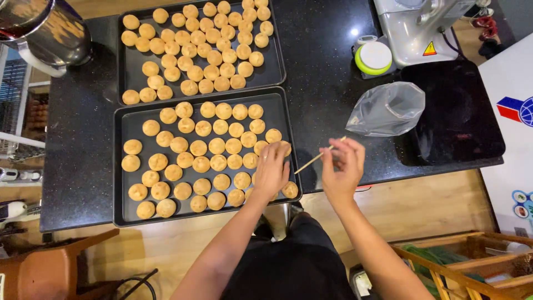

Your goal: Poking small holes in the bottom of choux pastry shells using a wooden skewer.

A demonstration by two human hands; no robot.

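Note:
Two dark baking trays lie on a black counter, the near tray (121, 166) and the far tray (125, 61), each filled with several round golden pastry puffs (201, 164). My left hand (271, 169) rests over the near tray's right end, its fingers closed around a puff there. My right hand (342, 166) hovers just right of that tray and pinches a thin wooden skewer (319, 156), whose tip points left toward my left hand.
A crumpled clear plastic bag (387, 108) lies right of the trays. Behind it stand a round white-and-green lidded container (373, 58) and a grey machine (422, 28). A steel pot (41, 30) sits far left. A wooden crate (461, 266) stands on the floor.

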